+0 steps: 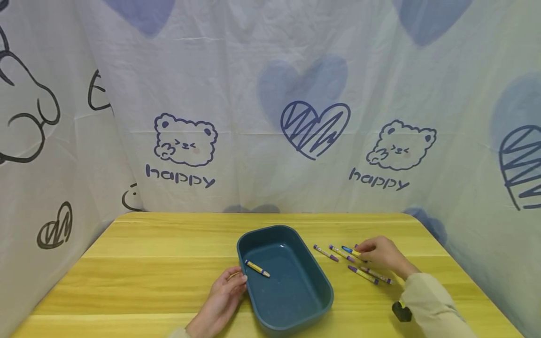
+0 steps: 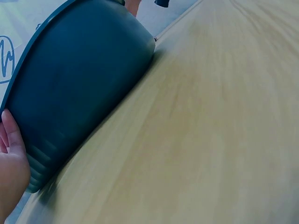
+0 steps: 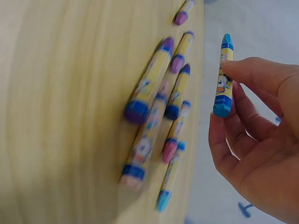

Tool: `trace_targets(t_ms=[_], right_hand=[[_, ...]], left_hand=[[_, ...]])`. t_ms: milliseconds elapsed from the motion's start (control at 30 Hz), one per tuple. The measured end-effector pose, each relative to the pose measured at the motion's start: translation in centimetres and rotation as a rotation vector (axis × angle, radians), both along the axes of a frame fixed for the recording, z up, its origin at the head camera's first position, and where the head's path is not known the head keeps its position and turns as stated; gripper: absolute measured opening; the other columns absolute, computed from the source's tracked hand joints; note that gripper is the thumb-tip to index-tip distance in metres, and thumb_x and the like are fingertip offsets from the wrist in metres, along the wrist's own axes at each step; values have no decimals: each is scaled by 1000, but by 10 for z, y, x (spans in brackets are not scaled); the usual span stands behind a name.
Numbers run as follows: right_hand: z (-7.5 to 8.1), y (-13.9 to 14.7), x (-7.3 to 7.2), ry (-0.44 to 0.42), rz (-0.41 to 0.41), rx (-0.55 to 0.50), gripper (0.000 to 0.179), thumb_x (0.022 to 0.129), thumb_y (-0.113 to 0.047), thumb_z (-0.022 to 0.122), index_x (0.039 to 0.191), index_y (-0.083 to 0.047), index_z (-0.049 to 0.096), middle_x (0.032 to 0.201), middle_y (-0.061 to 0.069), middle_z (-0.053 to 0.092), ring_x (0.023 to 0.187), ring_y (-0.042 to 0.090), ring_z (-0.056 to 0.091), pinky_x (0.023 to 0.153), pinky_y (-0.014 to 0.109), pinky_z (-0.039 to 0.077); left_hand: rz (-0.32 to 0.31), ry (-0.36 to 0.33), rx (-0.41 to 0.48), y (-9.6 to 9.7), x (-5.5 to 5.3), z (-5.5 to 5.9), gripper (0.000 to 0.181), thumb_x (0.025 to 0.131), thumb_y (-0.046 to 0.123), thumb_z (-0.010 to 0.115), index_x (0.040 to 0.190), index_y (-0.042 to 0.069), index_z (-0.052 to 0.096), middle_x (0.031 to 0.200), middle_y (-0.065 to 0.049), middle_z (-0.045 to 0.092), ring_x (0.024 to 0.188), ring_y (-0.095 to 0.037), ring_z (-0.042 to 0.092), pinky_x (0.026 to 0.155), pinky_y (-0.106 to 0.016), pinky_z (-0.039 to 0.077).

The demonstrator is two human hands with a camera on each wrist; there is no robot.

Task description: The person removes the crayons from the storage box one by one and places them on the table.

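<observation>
My left hand (image 1: 226, 295) holds the left rim of a blue-green plastic bin (image 1: 313, 272), fingers against its outer wall in the left wrist view. One yellow-wrapped oil pastel (image 1: 257, 268) lies inside the bin by that wall. To the right of the bin, my right hand (image 1: 382, 253) pinches a blue oil pastel (image 3: 224, 86) between thumb and fingers, raised off the table. Several other pastels lie loose under and beside this hand, among them a purple one (image 3: 152, 81) and a pale pink one (image 3: 142, 147).
The bin stands on a yellow wood-grain table (image 1: 160, 272). A white curtain (image 1: 249, 155) with printed hearts and bears hangs behind the table and along both sides. A small black object (image 1: 401, 312) is at my right wrist.
</observation>
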State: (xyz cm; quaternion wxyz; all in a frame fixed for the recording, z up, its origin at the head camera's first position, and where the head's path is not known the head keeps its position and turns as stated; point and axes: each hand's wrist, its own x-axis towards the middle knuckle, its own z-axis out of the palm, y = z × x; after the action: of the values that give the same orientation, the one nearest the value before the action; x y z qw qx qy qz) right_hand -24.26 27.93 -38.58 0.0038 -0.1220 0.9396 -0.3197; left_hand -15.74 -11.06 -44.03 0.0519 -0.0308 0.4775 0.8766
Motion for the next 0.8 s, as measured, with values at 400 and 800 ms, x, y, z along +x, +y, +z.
trace_targets(t_ms=[400, 800], right_hand=[[-13, 45, 10, -87, -74, -33, 20, 86, -2, 67, 104, 5, 69, 98, 17, 68, 88, 30, 63, 73, 42, 53], [-22, 70, 13, -115, -71, -35, 21, 83, -3, 70, 101, 7, 69, 94, 15, 69, 84, 24, 62, 73, 40, 52]], left_hand=[[7, 6, 14, 2, 1, -3, 18, 92, -4, 53, 106, 5, 49, 87, 1, 55, 76, -8, 55, 77, -22, 47], [17, 6, -4, 1, 1, -3, 18, 91, -3, 52, 106, 6, 48, 85, 2, 54, 75, -7, 55, 76, -21, 47]])
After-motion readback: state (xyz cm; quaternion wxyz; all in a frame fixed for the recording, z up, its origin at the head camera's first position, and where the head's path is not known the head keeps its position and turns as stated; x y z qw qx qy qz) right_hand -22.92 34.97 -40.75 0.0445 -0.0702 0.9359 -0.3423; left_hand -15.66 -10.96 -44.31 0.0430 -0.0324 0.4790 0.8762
